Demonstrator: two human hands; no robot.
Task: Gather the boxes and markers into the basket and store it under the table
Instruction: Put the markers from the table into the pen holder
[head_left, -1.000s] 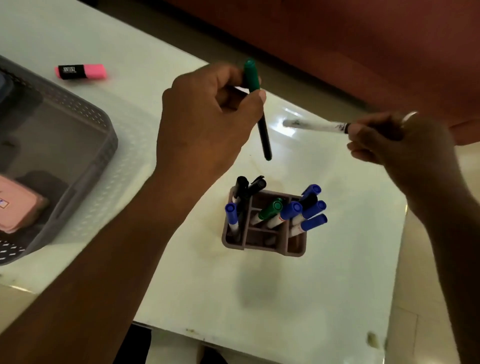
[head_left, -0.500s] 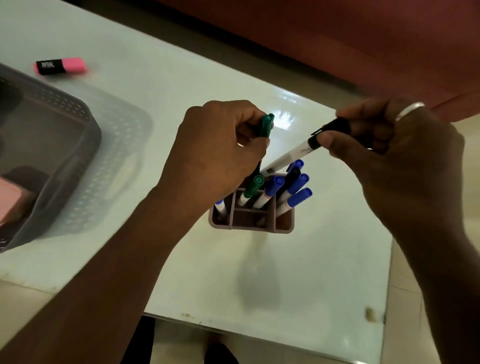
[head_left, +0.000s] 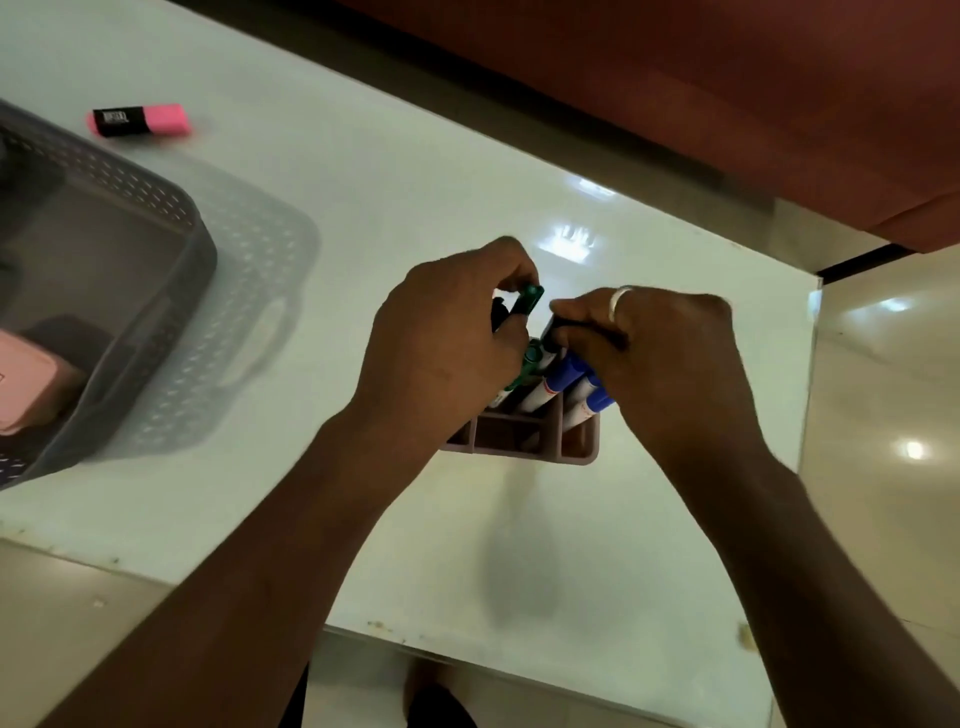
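Here, both hands work at a marker holder on a glossy white table (head_left: 415, 208).

The table fills most of the frame, with a reddish-brown wall (head_left: 675, 78) along the top and pale shiny floor tiles (head_left: 883, 389) at right. At left a grey perforated plastic basket (head_left: 171, 218) sits on the table, a pink box (head_left: 26, 384) inside it; just beyond, at upper left, lies a pink highlighter with a black cap (head_left: 137, 120). At centre, a brown compartmented marker holder (head_left: 524, 441) holds blue-capped markers (head_left: 563, 374) and a green-capped one. The left hand (head_left: 447, 338) curls around a green-capped marker (head_left: 531, 300) above the holder; the right hand (head_left: 665, 353), wearing a ring, pinches a dark-capped marker (head_left: 548, 330) beside it.
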